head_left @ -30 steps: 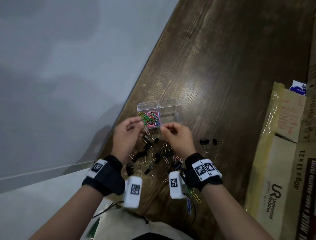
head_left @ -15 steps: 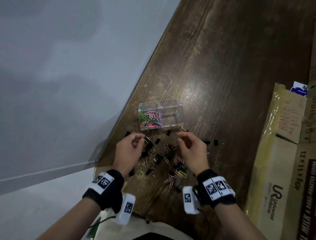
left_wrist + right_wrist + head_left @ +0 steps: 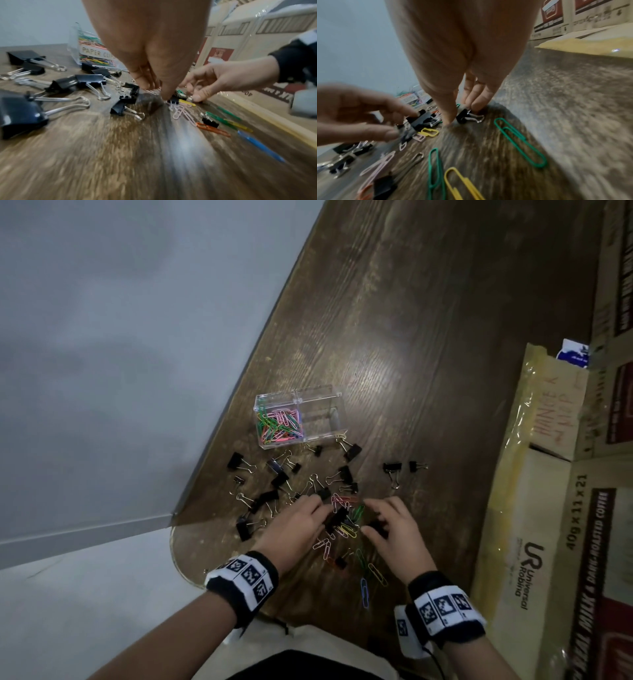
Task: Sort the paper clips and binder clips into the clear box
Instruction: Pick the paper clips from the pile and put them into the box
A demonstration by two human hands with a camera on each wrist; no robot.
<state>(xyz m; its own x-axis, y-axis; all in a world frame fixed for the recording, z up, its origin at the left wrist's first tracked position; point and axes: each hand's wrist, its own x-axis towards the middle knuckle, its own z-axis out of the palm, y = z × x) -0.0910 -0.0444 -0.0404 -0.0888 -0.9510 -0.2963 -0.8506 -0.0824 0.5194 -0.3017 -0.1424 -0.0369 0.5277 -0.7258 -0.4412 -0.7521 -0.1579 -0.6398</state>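
Observation:
The clear box [image 3: 317, 389] stands on the wooden table; its left half holds colored paper clips [image 3: 281, 424], and its right half looks bare. Black binder clips [image 3: 278, 478] and loose paper clips [image 3: 376, 574] lie scattered between the box and me. My left hand [image 3: 324, 510] reaches into the pile, and its thumb and forefinger pinch a black binder clip [image 3: 421, 119]. My right hand [image 3: 462, 113] is just to the right, with thumb and fingers closed around a small black binder clip [image 3: 464, 117]. Both hands are a hand's length in front of the box.
Taped cardboard cartons [image 3: 548, 508] line the table's right side, close to my right wrist. The table edge [image 3: 219, 436] runs diagonally just left of the box, with grey floor beyond. Two binder clips [image 3: 394, 469] lie apart on the right. Bare wood stretches behind the box.
Both hands have drawn back from the box's front edge to the pile nearer me and dropped onto the clips. The box has not moved.

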